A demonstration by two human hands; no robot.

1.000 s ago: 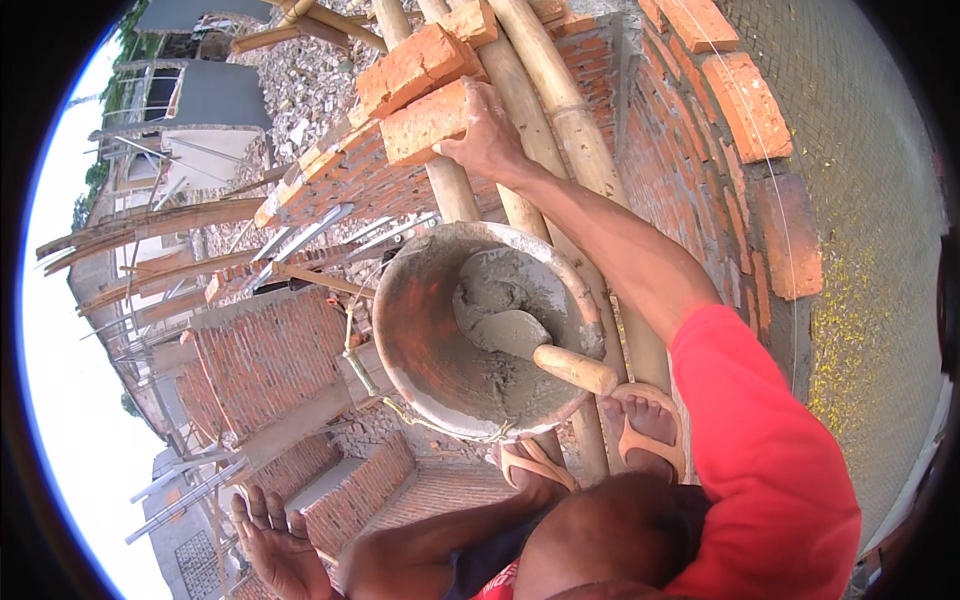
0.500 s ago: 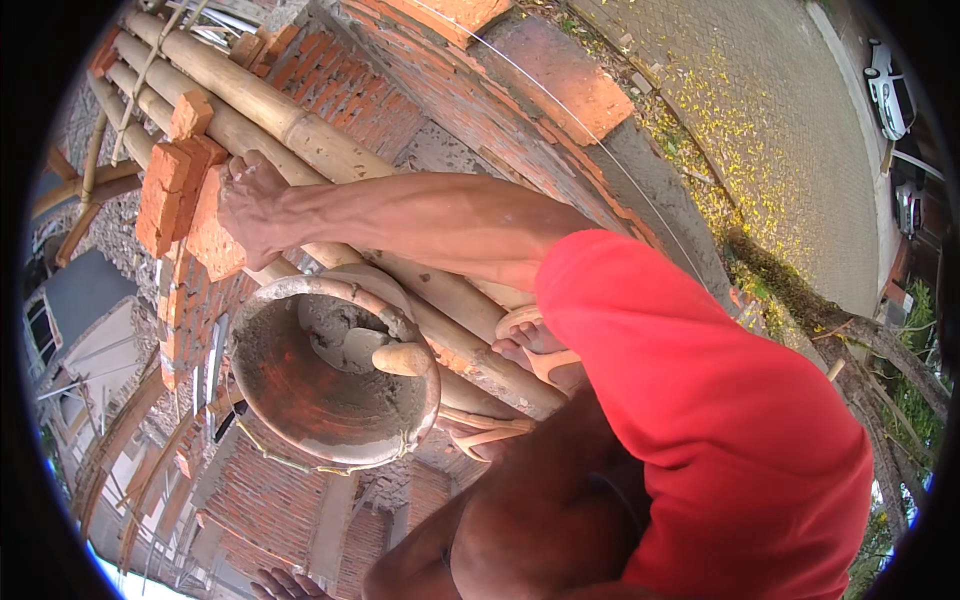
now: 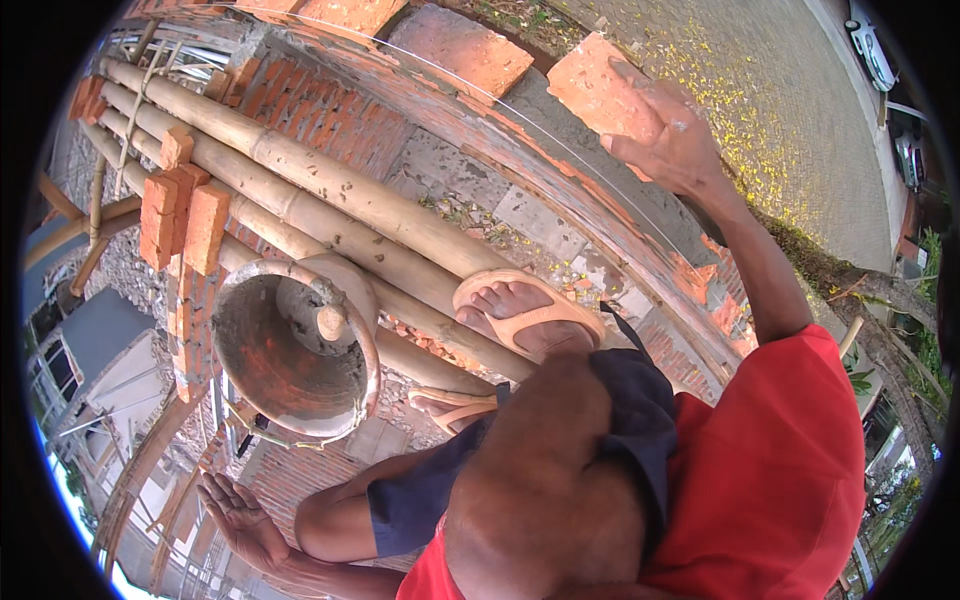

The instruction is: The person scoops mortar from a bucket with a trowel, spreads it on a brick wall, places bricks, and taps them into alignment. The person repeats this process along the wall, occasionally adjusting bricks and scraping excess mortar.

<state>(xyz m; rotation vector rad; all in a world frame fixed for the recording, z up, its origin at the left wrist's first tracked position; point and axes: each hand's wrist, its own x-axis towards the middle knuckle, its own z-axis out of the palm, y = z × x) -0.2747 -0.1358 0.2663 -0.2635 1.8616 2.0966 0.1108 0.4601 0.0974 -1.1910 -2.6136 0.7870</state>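
My right hand (image 3: 675, 135) grips an orange-red brick (image 3: 593, 88) at the wall on the right, fingers over its far side and thumb on the near side. Below the brick runs a bed of grey mortar (image 3: 645, 215) along the wall top; whether they touch I cannot tell. A laid brick (image 3: 462, 52) sits a small gap to its left. My left hand (image 3: 243, 520) is held out empty at the lower left, palm up and fingers apart. Nearby, a round bucket (image 3: 366, 395) contains wet mortar and a tool whose rounded wooden handle (image 3: 331, 322) sticks up.
My sandalled feet (image 3: 525, 305) rest on bamboo poles (image 3: 300, 150) high above the ground. Several bricks (image 3: 205, 228) are stacked on the poles beside the bucket. A taut string (image 3: 570, 150) follows the wall. Beyond lie a paved road (image 3: 680, 30) and a tree trunk (image 3: 870, 285).
My right hand has swung from the brick stack across to the wall, carrying a brick. My left hand has come further into view. The whole view has shifted slightly.
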